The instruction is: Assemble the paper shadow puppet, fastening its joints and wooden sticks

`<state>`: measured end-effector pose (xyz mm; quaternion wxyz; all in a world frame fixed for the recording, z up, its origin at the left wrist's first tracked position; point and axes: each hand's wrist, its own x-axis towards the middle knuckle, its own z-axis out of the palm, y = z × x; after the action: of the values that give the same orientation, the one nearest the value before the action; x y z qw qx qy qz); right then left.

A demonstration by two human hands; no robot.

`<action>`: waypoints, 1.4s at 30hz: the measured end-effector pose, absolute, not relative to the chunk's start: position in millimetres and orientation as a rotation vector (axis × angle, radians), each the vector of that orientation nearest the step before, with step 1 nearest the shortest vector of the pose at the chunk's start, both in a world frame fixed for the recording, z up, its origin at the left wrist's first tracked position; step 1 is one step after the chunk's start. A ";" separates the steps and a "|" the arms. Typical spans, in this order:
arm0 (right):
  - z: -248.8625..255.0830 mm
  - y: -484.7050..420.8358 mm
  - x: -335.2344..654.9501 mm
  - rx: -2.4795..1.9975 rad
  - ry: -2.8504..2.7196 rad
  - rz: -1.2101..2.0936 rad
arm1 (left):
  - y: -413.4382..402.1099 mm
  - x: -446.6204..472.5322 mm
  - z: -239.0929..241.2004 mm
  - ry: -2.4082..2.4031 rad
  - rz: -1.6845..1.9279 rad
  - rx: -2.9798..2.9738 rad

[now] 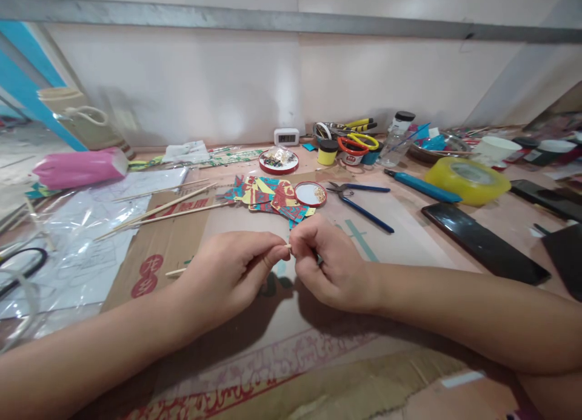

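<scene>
My left hand is closed on a thin bamboo stick. One end of the stick juts out behind the hand, and its tip shows between the two hands. Opposite that tip my right hand is closed with curled fingers; what they hold is hidden. Just beyond my hands lies a painted jointed figure in red, blue and yellow, with a long stick running left from it. Beside the figure is a small red-rimmed lid holding tiny gold-coloured pieces.
Pliers with blue handles lie beyond my right hand. Further right are a phone, a blue cutter knife and a yellow tape roll. A dish of beads and a clock stand at the back. Cardboard covers the table.
</scene>
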<state>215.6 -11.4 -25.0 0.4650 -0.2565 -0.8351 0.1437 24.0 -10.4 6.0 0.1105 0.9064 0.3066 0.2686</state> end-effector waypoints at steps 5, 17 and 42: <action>-22.5 -14.7 211.8 -0.705 -1.985 0.549 | -10.0 21.9 -0.1 0.937 1.001 2.935; -21.9 -17.3 208.7 -0.723 -1.800 0.983 | -5.3 14.5 -0.4 0.956 0.982 3.235; -21.9 -12.7 213.5 -0.825 -1.931 0.874 | -6.4 19.4 0.6 1.054 0.920 3.091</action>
<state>213.5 -12.7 -21.9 0.4200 -0.3290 -0.7706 0.3487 19.4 -6.4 0.6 -0.1251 0.9039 0.3083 0.2690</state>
